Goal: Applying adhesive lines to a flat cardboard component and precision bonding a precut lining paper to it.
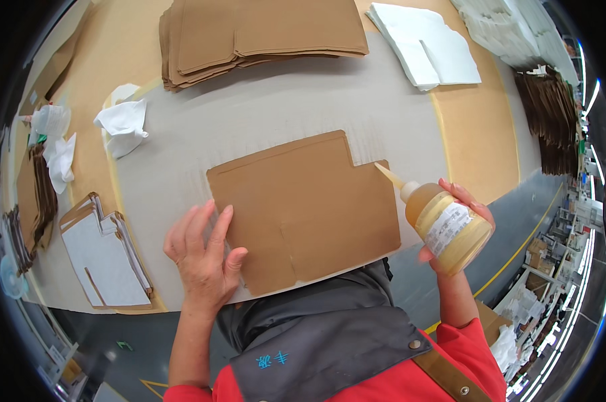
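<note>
A flat brown cut piece (303,208), notched at its upper right, lies on the grey work surface in front of me. My left hand (201,251) is at its left edge with fingers spread, the fingertips on or just over the edge. In my right hand (460,211) is a squeeze bottle (443,221) of yellowish liquid with a pale label and a long pointed nozzle. The bottle is tilted, its tip at the piece's upper right corner beside the notch. I cannot tell whether the tip touches or whether liquid is coming out.
A stack of brown pieces (269,33) lies at the far side, with white folded sheets (423,47) to its right. Left are a crumpled white cloth (123,124) and a pile of white-faced pieces (105,258). Darker brown pieces (547,120) stack at the far right.
</note>
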`<act>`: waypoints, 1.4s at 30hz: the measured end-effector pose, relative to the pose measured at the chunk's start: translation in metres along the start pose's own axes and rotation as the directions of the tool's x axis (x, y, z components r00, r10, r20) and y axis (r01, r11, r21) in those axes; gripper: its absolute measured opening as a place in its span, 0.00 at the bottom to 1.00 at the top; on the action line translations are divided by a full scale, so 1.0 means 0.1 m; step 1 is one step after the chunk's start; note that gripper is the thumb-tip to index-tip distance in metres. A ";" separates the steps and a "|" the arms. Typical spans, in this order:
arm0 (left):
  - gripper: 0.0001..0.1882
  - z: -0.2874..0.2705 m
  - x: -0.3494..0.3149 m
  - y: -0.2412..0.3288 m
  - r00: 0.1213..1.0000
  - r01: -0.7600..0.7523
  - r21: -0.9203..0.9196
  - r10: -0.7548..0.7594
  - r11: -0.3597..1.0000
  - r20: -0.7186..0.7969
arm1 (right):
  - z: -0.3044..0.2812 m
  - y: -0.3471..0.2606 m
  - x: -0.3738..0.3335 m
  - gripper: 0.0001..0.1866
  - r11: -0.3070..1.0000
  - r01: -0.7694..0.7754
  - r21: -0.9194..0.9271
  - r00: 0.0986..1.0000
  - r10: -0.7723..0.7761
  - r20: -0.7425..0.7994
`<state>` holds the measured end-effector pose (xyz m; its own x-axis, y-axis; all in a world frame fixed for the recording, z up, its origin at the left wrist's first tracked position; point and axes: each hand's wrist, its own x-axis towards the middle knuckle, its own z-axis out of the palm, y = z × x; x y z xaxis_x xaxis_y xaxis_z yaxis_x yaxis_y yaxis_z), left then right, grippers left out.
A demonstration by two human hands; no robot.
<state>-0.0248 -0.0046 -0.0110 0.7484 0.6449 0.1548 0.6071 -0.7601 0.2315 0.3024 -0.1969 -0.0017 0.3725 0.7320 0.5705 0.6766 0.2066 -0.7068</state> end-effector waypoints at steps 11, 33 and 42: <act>0.30 0.01 0.01 0.00 0.998 -0.023 -0.030 0.021 0.999 -0.066 | -0.08 -0.08 -0.08 0.56 0.952 -0.302 0.056 0.936 0.307 -0.174; 0.28 0.04 0.00 0.01 0.999 -0.023 0.033 0.025 0.999 -0.047 | -0.46 -0.38 -0.66 0.56 0.964 -0.255 0.075 0.953 0.264 -0.149; 0.28 0.04 0.00 0.00 0.998 -0.019 0.028 0.021 0.999 -0.061 | -0.50 -0.49 -0.86 0.56 0.950 -0.282 0.133 0.942 0.301 -0.150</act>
<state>-0.0240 -0.0050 -0.0151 0.7432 0.6325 0.2181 0.5999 -0.7744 0.2012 0.2690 -0.3026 0.0053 0.6493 0.6545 0.3873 0.4532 0.0760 -0.8882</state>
